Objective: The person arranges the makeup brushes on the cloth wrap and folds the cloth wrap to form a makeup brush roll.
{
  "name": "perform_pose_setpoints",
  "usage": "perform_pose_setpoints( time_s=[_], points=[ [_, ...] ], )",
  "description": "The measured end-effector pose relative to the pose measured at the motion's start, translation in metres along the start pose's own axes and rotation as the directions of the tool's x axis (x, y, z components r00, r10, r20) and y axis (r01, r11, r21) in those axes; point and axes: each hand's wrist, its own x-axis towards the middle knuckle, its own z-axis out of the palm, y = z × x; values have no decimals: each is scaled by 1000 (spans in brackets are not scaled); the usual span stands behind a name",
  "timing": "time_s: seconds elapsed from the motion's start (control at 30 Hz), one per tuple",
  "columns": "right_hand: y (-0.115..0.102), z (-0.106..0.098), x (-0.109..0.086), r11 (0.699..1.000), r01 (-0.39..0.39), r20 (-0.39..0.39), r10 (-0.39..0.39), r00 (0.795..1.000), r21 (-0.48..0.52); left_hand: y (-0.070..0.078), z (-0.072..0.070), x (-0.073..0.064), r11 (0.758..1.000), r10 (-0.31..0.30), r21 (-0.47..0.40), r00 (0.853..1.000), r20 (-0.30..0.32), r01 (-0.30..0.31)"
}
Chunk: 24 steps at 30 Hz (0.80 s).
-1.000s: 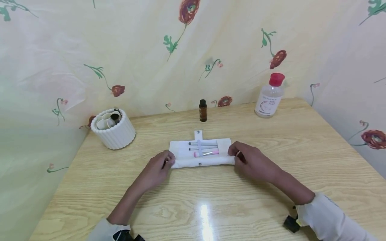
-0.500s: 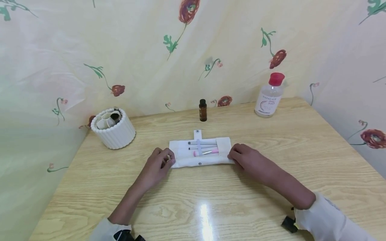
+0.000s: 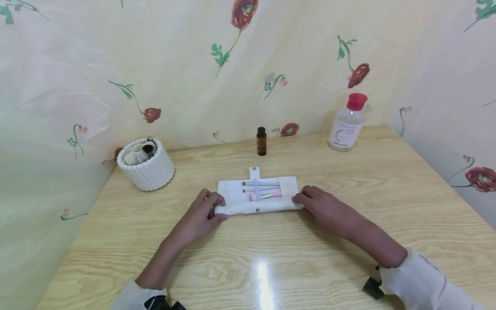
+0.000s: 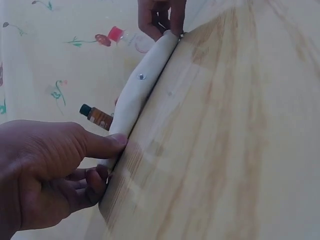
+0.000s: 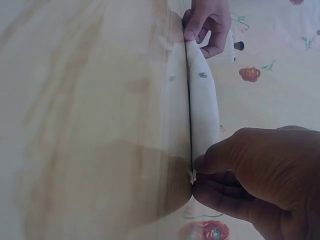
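Observation:
A white makeup brush roll (image 3: 232,193) lies on the table with its near edge rolled into a thick tube (image 4: 135,95). A metal snap (image 3: 257,210) shows on the tube, and another sits on the strap tab (image 3: 254,172) at the far edge. Several thin brushes are held under a band on the open part, among them a pink-tipped brush (image 3: 265,196). My left hand (image 3: 200,215) pinches the tube's left end, thumb on its near side. At the right end, my right hand (image 3: 327,211) grips the tube between thumb and fingers, its thumb hidden in the head view.
A white ribbed holder (image 3: 149,172) with a dark-bristled brush inside stands at the back left. Behind the roll is a small brown bottle (image 3: 261,142). A clear bottle with a red cap (image 3: 346,127) stands at the back right, near the flowered wall covering (image 3: 186,64).
The right hand has shifted its fingers over the tube's right end. My left thumb has slid outward and down along the near side. The roll itself has barely moved.

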Motion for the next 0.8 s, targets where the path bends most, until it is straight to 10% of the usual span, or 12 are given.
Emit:
perform_pose_setpoints(
  time_s=[0.8],
  points=[
    [12, 5, 0, 949, -165, 15, 167, 986, 270, -4, 3, 2, 997, 60, 59, 998, -11, -59]
  ],
)
